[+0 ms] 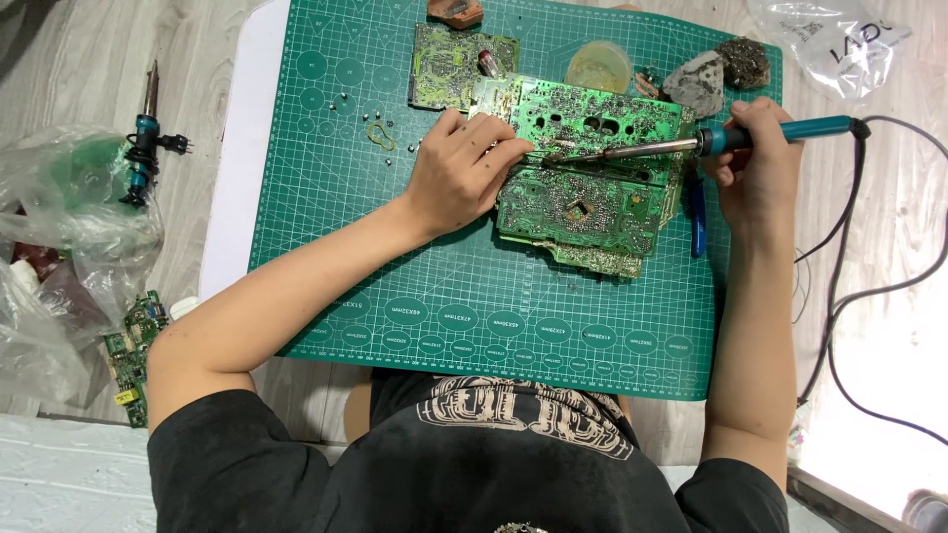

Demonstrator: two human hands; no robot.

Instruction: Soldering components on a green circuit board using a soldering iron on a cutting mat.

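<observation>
A large green circuit board (592, 197) lies solder side up on a green cutting mat (474, 316). My left hand (464, 168) rests on the board's left edge with fingers pinched together near the iron's tip; whether it holds anything is too small to tell. My right hand (755, 168) grips a teal-handled soldering iron (780, 130), its metal shaft reaching left across the board. A smaller circuit board (449, 64) lies just behind the large one.
A round tin of flux (598, 67) and a grey sponge-like lump (696, 81) sit at the mat's far edge. Blue tweezers (697, 217) lie right of the board. A second iron (143, 138), plastic bags and another board (133, 355) lie on the floor at left. The iron's cable (839, 296) loops on the right.
</observation>
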